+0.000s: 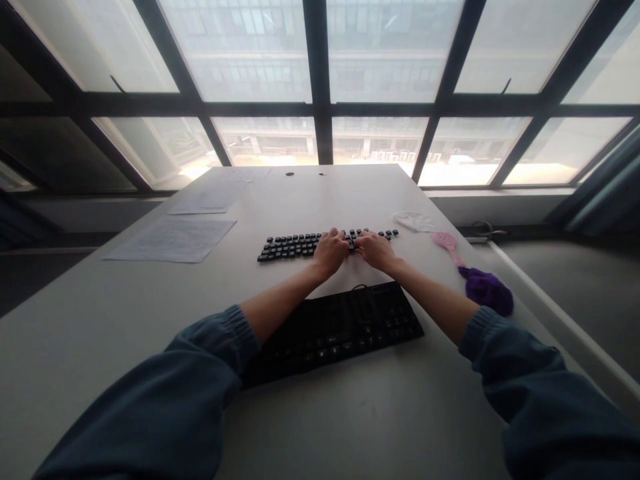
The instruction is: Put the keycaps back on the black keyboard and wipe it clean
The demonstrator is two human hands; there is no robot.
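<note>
Loose black keycaps lie in several rows on the white table. My left hand rests over the middle of these rows, its fingers curled down among the caps. Close beside it on the right, my right hand also reaches into the rows, with thumb and fingers drawn together. Whatever sits between the fingertips of either hand is too small and partly hidden. Nearer to me, under my forearms, lies a black keyboard, slightly turned. Keys show at its right end and along its near edge; its middle looks dark and bare.
Printed paper sheets lie on the left of the white table. Near the right edge are a crumpled clear plastic piece, a pink brush-like handle and purple cloth. Large windows stand beyond the far edge.
</note>
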